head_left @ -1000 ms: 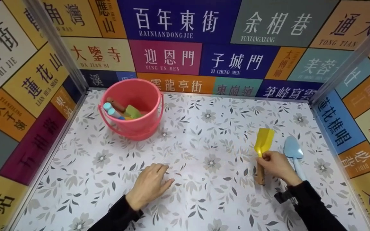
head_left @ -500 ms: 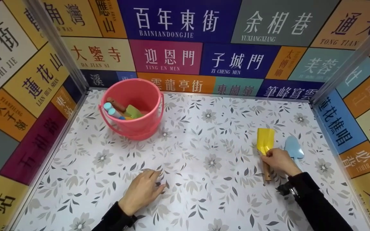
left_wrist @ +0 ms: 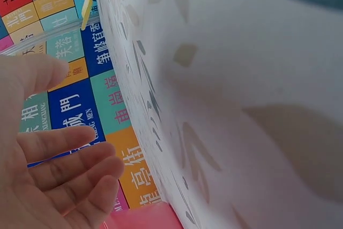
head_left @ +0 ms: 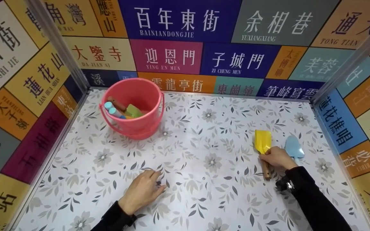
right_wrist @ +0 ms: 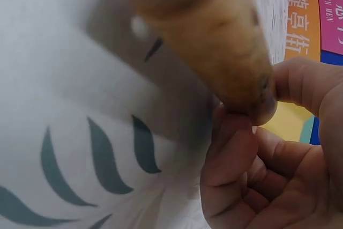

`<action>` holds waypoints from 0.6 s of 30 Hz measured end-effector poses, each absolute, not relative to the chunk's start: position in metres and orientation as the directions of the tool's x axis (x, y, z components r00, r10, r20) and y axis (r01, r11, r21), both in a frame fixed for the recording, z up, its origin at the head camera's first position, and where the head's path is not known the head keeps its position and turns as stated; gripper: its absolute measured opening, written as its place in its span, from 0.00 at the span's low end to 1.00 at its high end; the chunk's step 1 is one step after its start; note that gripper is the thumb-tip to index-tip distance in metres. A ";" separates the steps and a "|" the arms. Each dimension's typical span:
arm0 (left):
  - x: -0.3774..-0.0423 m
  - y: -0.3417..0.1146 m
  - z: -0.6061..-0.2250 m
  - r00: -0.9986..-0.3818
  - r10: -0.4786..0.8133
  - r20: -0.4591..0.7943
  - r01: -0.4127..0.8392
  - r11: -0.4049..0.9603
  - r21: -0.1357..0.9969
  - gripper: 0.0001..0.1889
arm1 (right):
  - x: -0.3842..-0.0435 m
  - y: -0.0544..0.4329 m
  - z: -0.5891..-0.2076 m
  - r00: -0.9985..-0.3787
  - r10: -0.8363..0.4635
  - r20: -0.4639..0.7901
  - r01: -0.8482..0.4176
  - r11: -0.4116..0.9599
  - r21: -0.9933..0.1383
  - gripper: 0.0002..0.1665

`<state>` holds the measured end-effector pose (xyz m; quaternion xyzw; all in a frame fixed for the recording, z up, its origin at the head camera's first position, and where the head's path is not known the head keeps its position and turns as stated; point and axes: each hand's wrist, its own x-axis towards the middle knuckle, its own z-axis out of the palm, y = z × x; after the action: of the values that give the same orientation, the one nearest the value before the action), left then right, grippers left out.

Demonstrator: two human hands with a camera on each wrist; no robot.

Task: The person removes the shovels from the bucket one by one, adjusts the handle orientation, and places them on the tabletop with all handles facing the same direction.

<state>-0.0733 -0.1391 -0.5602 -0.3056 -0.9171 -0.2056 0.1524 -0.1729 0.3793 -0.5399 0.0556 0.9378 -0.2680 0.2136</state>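
My right hand [head_left: 278,158] pinches a toy shovel with a yellow blade [head_left: 263,140] and a wooden handle [head_left: 266,170], near where handle meets blade. In the right wrist view, thumb and fingers close on the wooden handle [right_wrist: 214,36], its end toward the camera. Just right of that hand lies a light blue toy trowel [head_left: 294,147], its handle mostly hidden by the hand and sleeve. My left hand [head_left: 143,190] holds nothing over the floral surface. The left wrist view shows its fingers [left_wrist: 75,159] relaxed and apart.
At the back left stands a pink bucket [head_left: 143,126] with toy tools inside, including a wooden handle, light blue handle ends and a green piece [head_left: 133,110]. Printed panels [head_left: 169,56] wall in the back and both sides of the floral surface [head_left: 188,144].
The right hand, still holding the yellow shovel, has shifted slightly up, and the shovel has turned so its handle points more to the right. The left hand has drawn back slightly down and left.
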 end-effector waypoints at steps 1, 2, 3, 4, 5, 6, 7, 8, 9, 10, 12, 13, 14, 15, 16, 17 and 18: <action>-0.073 -0.139 -0.560 -0.767 0.498 0.406 0.623 0.729 0.283 0.22 | -0.173 0.380 -0.540 -0.902 -0.006 -0.432 0.225 0.847 -0.481 0.18; -0.073 -0.139 -0.560 -0.767 0.497 0.406 0.623 0.730 0.282 0.22 | -0.174 0.381 -0.540 -0.901 -0.002 -0.433 0.229 0.846 -0.482 0.19; -0.073 -0.139 -0.560 -0.766 0.497 0.408 0.623 0.730 0.281 0.22 | -0.174 0.382 -0.540 -0.898 0.003 -0.439 0.239 0.842 -0.484 0.18; -0.073 -0.139 -0.560 -0.765 0.497 0.410 0.624 0.729 0.281 0.22 | -0.175 0.384 -0.540 -0.895 0.007 -0.446 0.248 0.838 -0.486 0.18; -0.073 -0.139 -0.560 -0.764 0.497 0.411 0.625 0.729 0.280 0.22 | -0.175 0.385 -0.539 -0.893 0.011 -0.450 0.255 0.836 -0.486 0.18; -0.074 -0.139 -0.560 -0.763 0.497 0.413 0.626 0.729 0.279 0.22 | -0.174 0.386 -0.539 -0.891 0.011 -0.453 0.257 0.836 -0.485 0.18; -0.074 -0.140 -0.560 -0.763 0.497 0.414 0.626 0.728 0.279 0.22 | -0.174 0.387 -0.538 -0.889 0.017 -0.458 0.265 0.834 -0.484 0.17; -0.073 -0.140 -0.560 -0.762 0.498 0.414 0.627 0.729 0.277 0.22 | -0.174 0.389 -0.537 -0.890 0.013 -0.455 0.260 0.835 -0.484 0.17; -0.073 -0.140 -0.560 -0.761 0.498 0.415 0.627 0.729 0.274 0.22 | -0.173 0.390 -0.537 -0.891 0.013 -0.454 0.258 0.837 -0.483 0.17; -0.073 -0.140 -0.560 -0.762 0.498 0.414 0.626 0.731 0.271 0.22 | -0.173 0.390 -0.536 -0.893 0.010 -0.450 0.252 0.839 -0.482 0.17; -0.072 -0.140 -0.560 -0.764 0.497 0.411 0.622 0.736 0.267 0.22 | -0.173 0.391 -0.535 -0.897 0.007 -0.441 0.242 0.844 -0.478 0.16; -0.072 -0.140 -0.560 -0.766 0.496 0.408 0.620 0.739 0.266 0.21 | -0.173 0.391 -0.535 -0.898 0.008 -0.439 0.240 0.846 -0.476 0.16; -0.072 -0.140 -0.560 -0.767 0.496 0.406 0.618 0.741 0.263 0.21 | -0.173 0.391 -0.534 -0.900 0.005 -0.436 0.233 0.850 -0.472 0.17; -0.072 -0.140 -0.560 -0.770 0.495 0.403 0.616 0.743 0.264 0.21 | -0.173 0.391 -0.535 -0.898 0.007 -0.440 0.237 0.849 -0.472 0.17; -0.071 -0.140 -0.560 -0.771 0.495 0.401 0.614 0.743 0.265 0.21 | -0.173 0.391 -0.534 -0.897 0.010 -0.442 0.241 0.848 -0.471 0.17; -0.071 -0.140 -0.560 -0.772 0.495 0.399 0.614 0.744 0.266 0.21 | -0.174 0.391 -0.535 -0.896 0.013 -0.443 0.244 0.850 -0.468 0.18; -0.071 -0.139 -0.559 -0.772 0.496 0.397 0.614 0.743 0.266 0.21 | -0.174 0.391 -0.535 -0.895 0.017 -0.445 0.247 0.850 -0.465 0.18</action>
<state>-0.0714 -0.1395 -0.5593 -0.3011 -0.9211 -0.1943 0.1520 -0.1736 0.3914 -0.5349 0.0704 0.9369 -0.2643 0.2176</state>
